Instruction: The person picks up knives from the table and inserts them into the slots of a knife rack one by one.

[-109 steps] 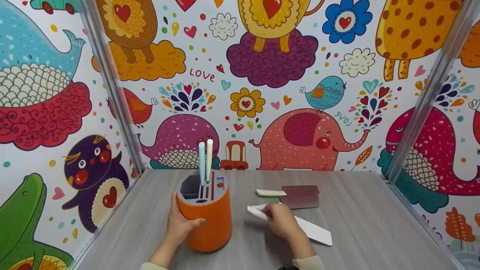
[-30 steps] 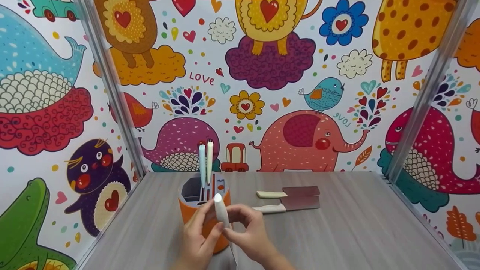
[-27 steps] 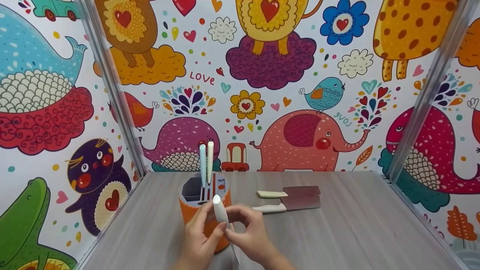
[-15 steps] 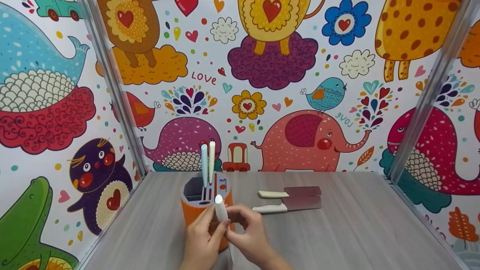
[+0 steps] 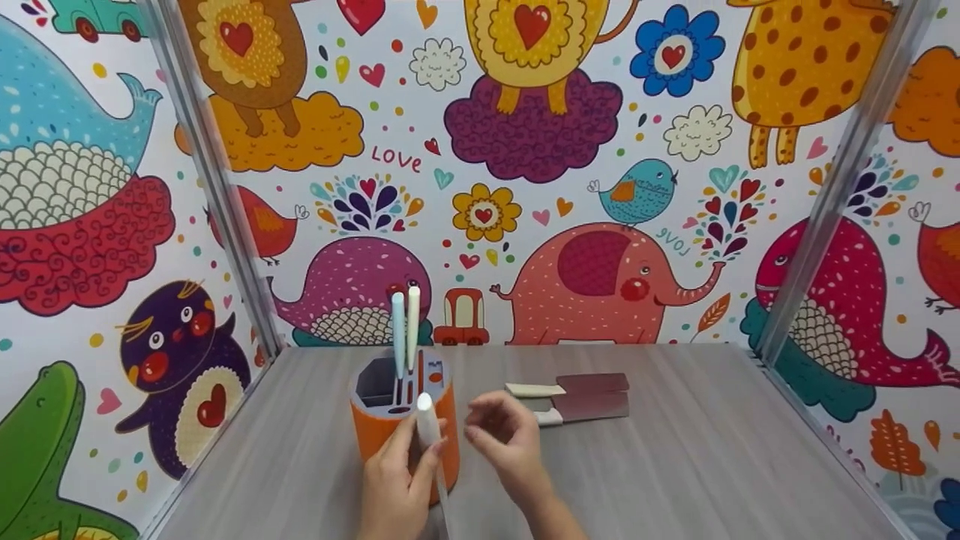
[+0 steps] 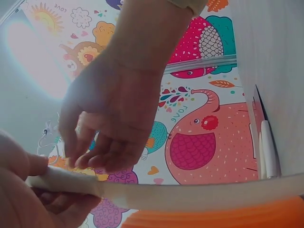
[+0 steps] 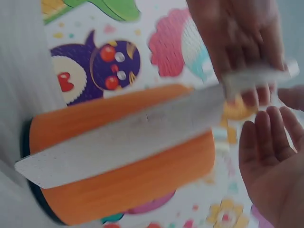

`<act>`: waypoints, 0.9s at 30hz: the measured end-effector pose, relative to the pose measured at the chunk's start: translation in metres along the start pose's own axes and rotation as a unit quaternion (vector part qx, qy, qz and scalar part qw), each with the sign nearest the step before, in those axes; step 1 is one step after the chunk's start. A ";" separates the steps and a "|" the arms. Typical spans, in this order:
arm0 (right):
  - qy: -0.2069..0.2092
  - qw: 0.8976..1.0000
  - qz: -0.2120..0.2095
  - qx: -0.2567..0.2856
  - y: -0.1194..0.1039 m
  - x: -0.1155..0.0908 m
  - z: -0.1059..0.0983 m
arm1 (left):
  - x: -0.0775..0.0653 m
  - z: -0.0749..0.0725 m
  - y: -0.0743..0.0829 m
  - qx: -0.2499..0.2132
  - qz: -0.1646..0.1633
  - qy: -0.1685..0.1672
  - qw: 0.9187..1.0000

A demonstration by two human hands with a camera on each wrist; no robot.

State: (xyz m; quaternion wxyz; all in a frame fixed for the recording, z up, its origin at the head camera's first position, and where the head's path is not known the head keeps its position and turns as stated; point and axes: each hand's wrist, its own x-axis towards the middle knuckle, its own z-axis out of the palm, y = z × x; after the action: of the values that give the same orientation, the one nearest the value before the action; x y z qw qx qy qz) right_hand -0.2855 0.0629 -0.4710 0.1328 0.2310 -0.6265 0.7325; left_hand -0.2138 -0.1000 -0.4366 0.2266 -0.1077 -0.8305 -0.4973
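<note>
My left hand (image 5: 397, 476) pinches the white handle (image 5: 427, 420) of a knife between thumb and fingers. The knife stands upright, handle up, in front of the orange knife block (image 5: 369, 435). Its long, broad whitish blade (image 7: 128, 137) points down and overlaps the block in the right wrist view. My right hand (image 5: 514, 450) is just to the right of the handle, apart from it, fingers loosely bent and holding nothing. In the left wrist view the right hand (image 6: 114, 109) hovers over the knife handle (image 6: 66, 183). A blue handle (image 5: 397, 330) and a cream handle (image 5: 413, 322) rise from the block's slots.
Two dark-bladed cleavers lie on the grey table (image 5: 675, 465) right of the block: a rear one (image 5: 592, 383) with a cream handle and a front one (image 5: 596, 406) with a white handle, partly behind my right hand. Picture-covered walls (image 5: 487, 165) enclose the table.
The white knife has gone from the table at right to upright before the block. My left hand has left the block for its handle. Since half a second ago, my right hand has moved off rightward.
</note>
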 end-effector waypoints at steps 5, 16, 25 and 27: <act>0.127 0.991 0.039 0.003 0.038 0.006 -0.005 | 0.000 -0.001 -0.002 -0.014 -0.027 0.012 0.999; -0.030 0.990 0.138 -0.028 0.114 0.003 -0.036 | 0.000 0.007 0.000 -0.057 -0.015 0.042 0.997; -0.122 0.978 0.165 -0.039 0.123 -0.002 -0.022 | -0.002 -0.002 0.007 -0.047 0.018 0.091 0.995; -0.125 0.977 0.170 -0.039 0.124 -0.002 -0.018 | -0.002 -0.004 0.010 -0.036 0.023 0.089 0.995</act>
State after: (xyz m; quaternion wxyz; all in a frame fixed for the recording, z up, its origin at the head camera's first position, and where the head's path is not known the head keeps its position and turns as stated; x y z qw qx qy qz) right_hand -0.3471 0.0582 -0.5800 -0.0644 0.2053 -0.6962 0.6848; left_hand -0.2068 -0.0992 -0.4284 0.3071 -0.0903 -0.7859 -0.5291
